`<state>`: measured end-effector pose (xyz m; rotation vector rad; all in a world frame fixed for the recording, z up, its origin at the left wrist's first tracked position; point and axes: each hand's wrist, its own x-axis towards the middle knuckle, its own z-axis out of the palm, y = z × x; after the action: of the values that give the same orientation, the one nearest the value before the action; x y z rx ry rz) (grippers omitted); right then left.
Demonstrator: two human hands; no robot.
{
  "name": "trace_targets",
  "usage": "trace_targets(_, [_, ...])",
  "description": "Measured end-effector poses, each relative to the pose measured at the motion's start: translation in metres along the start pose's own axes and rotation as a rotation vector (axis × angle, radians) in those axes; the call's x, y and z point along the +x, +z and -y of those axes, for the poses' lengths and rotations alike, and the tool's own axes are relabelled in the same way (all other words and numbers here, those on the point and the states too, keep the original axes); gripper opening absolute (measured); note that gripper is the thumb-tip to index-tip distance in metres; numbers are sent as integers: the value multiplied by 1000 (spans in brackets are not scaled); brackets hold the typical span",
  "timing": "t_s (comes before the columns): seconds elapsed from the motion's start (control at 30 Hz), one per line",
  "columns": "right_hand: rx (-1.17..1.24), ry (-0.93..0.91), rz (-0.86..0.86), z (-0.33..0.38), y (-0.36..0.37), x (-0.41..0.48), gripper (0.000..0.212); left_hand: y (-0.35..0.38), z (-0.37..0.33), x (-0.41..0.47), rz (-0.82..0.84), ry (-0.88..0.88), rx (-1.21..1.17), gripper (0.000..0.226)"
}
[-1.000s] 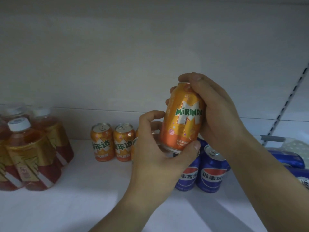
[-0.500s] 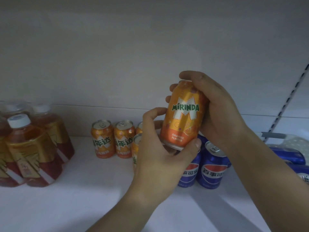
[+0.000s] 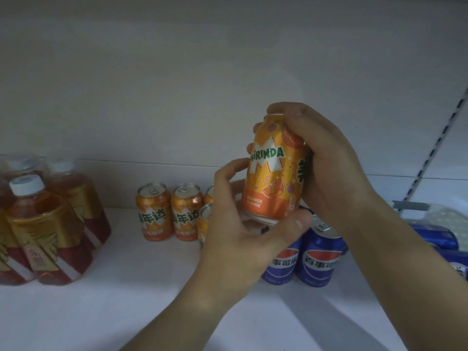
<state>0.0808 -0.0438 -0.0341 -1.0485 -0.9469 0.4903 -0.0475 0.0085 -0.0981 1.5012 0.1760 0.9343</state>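
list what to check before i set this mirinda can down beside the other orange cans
1. Grip on Mirinda can: ok, right hand wraps its upper side.
2. Base support: ok, left hand has its thumb under the bottom rim.
3. Can upright: not ok, it leans slightly.
4. Free shelf in front of the standing orange cans: ok.
5. Clearance from Pepsi cans below: cannot tell, hands hide the gap.

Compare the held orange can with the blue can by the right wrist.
The orange metal Mirinda can is gripped aloft, tilted, by the left hand and right hand; the blue metal Pepsi can stands upright on the white shelf. Orange reads MIRINDA; blue shows Chinese characters. Both are drink cans.
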Motion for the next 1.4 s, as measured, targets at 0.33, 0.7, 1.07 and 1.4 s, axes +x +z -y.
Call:
trace_targets(0.33, [45,38,24,-2,-1,2,39,-5,-2,1,23,-27,-31,68])
trace_targets(0.7, [79,41,50,-6,3,2,38,-3,6,-2,-192,97,188,75])
trace_targets(1.07, [78,38,44,3,2,-1,39,-9,-2,3,10,-60,-138,67])
trace_targets(1.4, [110,63,67,2,3,-1,44,-8,0,3,27,-64,-117,66])
